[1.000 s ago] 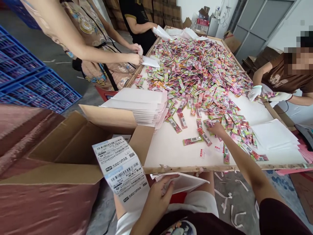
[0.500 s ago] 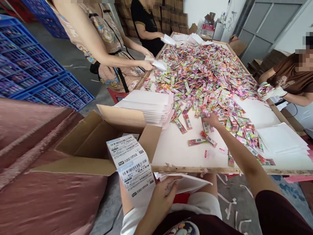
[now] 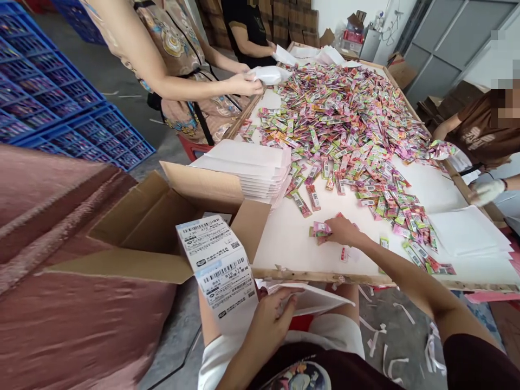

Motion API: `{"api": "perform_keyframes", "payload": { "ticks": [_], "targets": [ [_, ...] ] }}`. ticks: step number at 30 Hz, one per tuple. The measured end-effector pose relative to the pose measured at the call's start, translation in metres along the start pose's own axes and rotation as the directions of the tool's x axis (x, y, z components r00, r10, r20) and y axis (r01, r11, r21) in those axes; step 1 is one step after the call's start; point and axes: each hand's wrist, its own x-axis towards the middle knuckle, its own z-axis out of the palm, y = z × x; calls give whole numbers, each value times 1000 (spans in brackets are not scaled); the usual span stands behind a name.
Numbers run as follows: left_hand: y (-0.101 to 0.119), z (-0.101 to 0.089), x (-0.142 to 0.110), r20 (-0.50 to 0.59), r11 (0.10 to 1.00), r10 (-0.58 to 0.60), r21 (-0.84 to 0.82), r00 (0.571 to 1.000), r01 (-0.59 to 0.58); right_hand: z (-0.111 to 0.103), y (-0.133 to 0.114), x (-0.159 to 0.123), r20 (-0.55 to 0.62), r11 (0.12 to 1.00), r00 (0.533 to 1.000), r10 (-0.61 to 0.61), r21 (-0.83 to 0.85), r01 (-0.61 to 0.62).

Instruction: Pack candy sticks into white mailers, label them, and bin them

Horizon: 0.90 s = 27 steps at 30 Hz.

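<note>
The right hand's grip point(image 3: 343, 232) pinched small, shiny pink-and-green packets point(image 3: 320, 229); squeezed loosely, some might have slipped. The left hand's grip point(image 3: 273, 318) held a white paper envelope point(image 3: 319, 299).

sachets point(image 3: 320, 229) partly behind right fingers point(image 3: 333, 225)

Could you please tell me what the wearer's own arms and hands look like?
The ungloved left hand and ungloved right hand have five-fingered human shapes, with no band visible at either wrist. A short, dark maroon fabric sleeve covers the right upper arm, leaving the forearm bare; the left sleeve cannot be made out. No cables or markings show on either arm.
</note>
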Motion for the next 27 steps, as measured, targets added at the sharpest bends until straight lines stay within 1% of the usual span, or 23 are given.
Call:
{"api": "perform_keyframes", "payload": {
  "ticks": [1, 2, 4, 5, 6, 8, 10, 11, 13, 15, 18, 20, 22, 23, 24, 25, 26, 27],
  "targets": [
    [0, 0, 0, 1, 1000, -2, -1, 1000, 2, -5, -2, 3, -37, 999, 999, -9, 40, 11],
    [0, 1, -1, 3, 1000, -3, 0, 1000, 3, -13, -4, 8, -101, 995, 995, -19, 100, 30],
    [-1, 2, 0, 13, 1000, -6, 7, 1000, 5, -30, -12, 24, -245, 968, 969, -31, 234, 91],
    [-1, 3, 0, 19, 1000, -6, 11, 1000, 6, -38, -18, 34, -294, 953, 955, -20, 284, 107],
    [0, 4, 0, 23, 1000, -7, 15, 1000, 7, -44, -25, 46, -310, 947, 951, 9, 308, 91],
    [0, 5, 0, 23, 1000, -9, 18, 1000, 9, -48, -41, 71, -265, 955, 959, 101, 297, -18],
    [1, 4, 0, 19, 1000, -10, 15, 1000, 10, -44, -58, 93, -219, 959, 956, 197, 245, -141],
    [1, 3, 0, 18, 1000, -9, 10, 1000, 9, -40, -66, 100, -208, 958, 952, 223, 225, -175],
    [2, 0, -1, 15, 1000, -8, -2, 1000, 9, -30, -77, 110, -187, 958, 954, 233, 215, -191],
    [2, -3, -2, 7, 1000, -15, -8, 1000, 15, -23, -84, 111, -150, 954, 961, 234, 224, -197],
    [-1, -4, -3, 0, 999, -34, -7, 999, 34, -18, -89, 99, -73, 944, 972, 224, 265, -197],
    [-4, -3, -1, -1, 999, -35, -2, 999, 35, -17, -89, 84, -43, 939, 979, 197, 297, -176],
    [-7, -3, 1, -3, 1000, -19, 8, 1000, 19, -17, -85, 59, -64, 921, 990, 128, 377, -95],
    [-8, -3, 2, -4, 1000, -10, 17, 1000, 10, -18, -80, 42, -99, 886, 992, 74, 462, -20],
    [-8, -5, 3, -5, 1000, -4, 26, 1000, 5, -20, -70, 23, -151, 822, 988, 28, 566, 63],
    [-7, -6, 4, -8, 999, -4, 34, 1000, 4, -23, -56, 2, -213, 733, 977, 14, 667, 135],
    [-5, -8, 4, -16, 999, -7, 40, 1000, 7, -25, -38, -20, -270, 632, 962, 32, 751, 190],
    [-3, -10, 4, -26, 999, -12, 44, 1000, 13, -28, -15, -42, -303, 577, 945, 120, 796, 182]
  ]
}}
